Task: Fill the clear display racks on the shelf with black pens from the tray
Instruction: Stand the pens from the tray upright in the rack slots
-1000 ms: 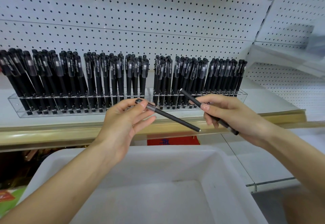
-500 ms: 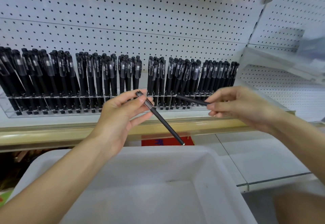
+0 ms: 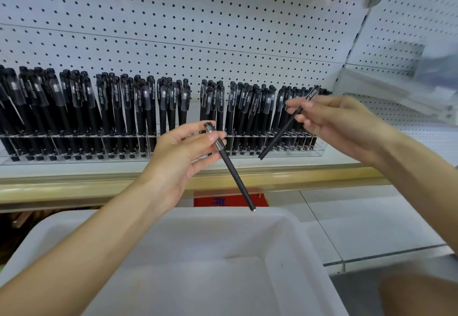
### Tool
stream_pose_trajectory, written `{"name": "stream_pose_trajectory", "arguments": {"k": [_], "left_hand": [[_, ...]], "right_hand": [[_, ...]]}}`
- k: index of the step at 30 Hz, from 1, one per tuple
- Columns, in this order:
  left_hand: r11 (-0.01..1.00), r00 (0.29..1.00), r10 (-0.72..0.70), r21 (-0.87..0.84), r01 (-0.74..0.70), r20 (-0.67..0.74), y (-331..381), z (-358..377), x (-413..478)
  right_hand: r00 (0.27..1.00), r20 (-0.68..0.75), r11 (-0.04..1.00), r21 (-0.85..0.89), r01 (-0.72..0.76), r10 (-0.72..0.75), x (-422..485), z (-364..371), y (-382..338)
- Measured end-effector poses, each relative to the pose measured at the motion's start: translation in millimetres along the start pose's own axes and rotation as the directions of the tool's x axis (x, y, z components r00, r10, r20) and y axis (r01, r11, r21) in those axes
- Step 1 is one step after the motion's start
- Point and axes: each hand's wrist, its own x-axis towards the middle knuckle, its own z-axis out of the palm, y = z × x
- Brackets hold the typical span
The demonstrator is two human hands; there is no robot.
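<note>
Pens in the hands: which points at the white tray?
The pen in the left hand: its tip hangs at the tray rim. The pen in the right hand ends by the rack.

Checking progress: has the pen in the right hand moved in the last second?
Yes. The right hand has tipped its pen up steeply, tip now aimed down at the right end of the clear rack.

The right hand (image 3: 347,127) is now higher and farther, at the right end of the right rack (image 3: 319,152). The right-hand pen (image 3: 280,137), slanting up to the left a second ago, now slants up to the right. In the left hand (image 3: 181,152), the left-hand pen (image 3: 233,174) steepens, and its tip reaches the far rim of the tray (image 3: 292,219).
</note>
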Motion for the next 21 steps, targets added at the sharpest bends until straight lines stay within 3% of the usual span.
{"name": "stream_pose_trajectory", "arguments": {"k": [2, 5, 7, 10, 13, 21], "left_hand": [[1.000, 1.000, -0.005, -0.009, 0.005, -0.013, -1, 2, 2], [1.000, 1.000, -0.008, -0.009, 0.008, -0.011, -2, 6, 5], [1.000, 1.000, -0.006, 0.011, 0.006, 0.000, -2, 8, 5], [1.000, 1.000, -0.003, 0.031, 0.002, 0.009, -5, 10, 5], [0.999, 1.000, -0.003, 0.039, 0.002, 0.012, -6, 10, 4], [0.998, 1.000, -0.013, 0.056, 0.012, 0.004, -6, 6, 4]], "right_hand": [[0.994, -0.073, 0.996, -0.050, 0.077, -0.080, 3, 2, 0], [0.949, -0.162, 0.930, -0.299, 0.213, -0.269, 6, 5, -1], [0.899, -0.129, 0.828, -0.461, 0.319, -0.419, 7, 9, -4], [0.815, -0.092, 0.704, -0.564, 0.431, -0.572, 12, 11, -4], [0.781, -0.110, 0.673, -0.591, 0.445, -0.614, 19, 12, 1], [0.792, -0.128, 0.700, -0.567, 0.435, -0.596, 33, 13, 17]]}}
